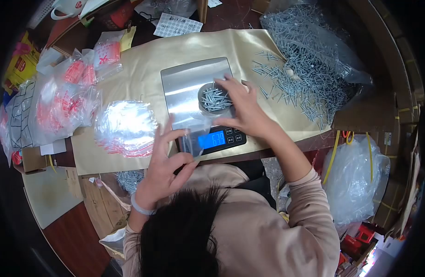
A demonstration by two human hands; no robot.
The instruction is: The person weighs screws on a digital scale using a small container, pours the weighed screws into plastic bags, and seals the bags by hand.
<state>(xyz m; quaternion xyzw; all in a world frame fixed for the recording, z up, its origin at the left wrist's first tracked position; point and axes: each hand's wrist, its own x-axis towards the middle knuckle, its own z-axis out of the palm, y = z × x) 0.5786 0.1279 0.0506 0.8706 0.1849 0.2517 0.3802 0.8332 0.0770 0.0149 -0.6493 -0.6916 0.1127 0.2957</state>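
On the steel plate of a digital scale sits a small round dish of screws. The scale's blue display is lit, partly behind a clear plastic bag. My right hand curves around the right side of the dish, thumb and fingers at its rim. My left hand pinches the small clear plastic bag in front of the scale, just below the dish.
A large heap of screws spills from a plastic bag at the right. Stacked clear zip bags lie left of the scale. Packs of red-edged bags sit further left. A label sheet lies at the back, and cardboard stands along the right.
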